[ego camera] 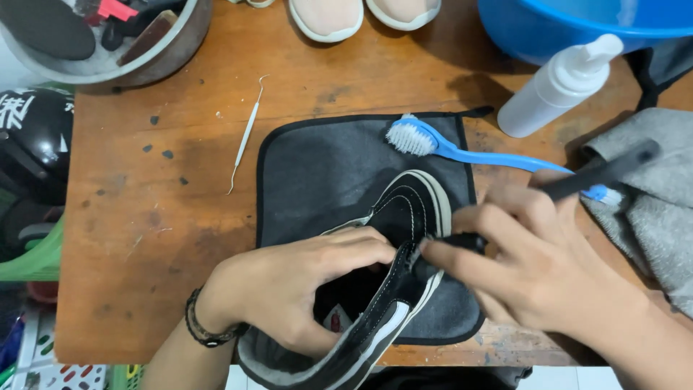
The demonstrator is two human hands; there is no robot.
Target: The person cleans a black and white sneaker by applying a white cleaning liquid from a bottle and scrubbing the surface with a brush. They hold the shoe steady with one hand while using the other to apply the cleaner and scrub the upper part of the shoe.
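A black high-top sneaker with a white sole edge and white side stripe lies on a dark grey mat, toe pointing away from me. My left hand grips the shoe's collar, fingers inside the opening. My right hand holds a black-handled brush, its head pressed against the shoe's side near the laces; the brush is blurred.
A blue-handled brush with white bristles lies across the mat's far edge. A white spray bottle, a blue basin, a grey towel, a metal pick, a bowl of tools and pale soles surround it.
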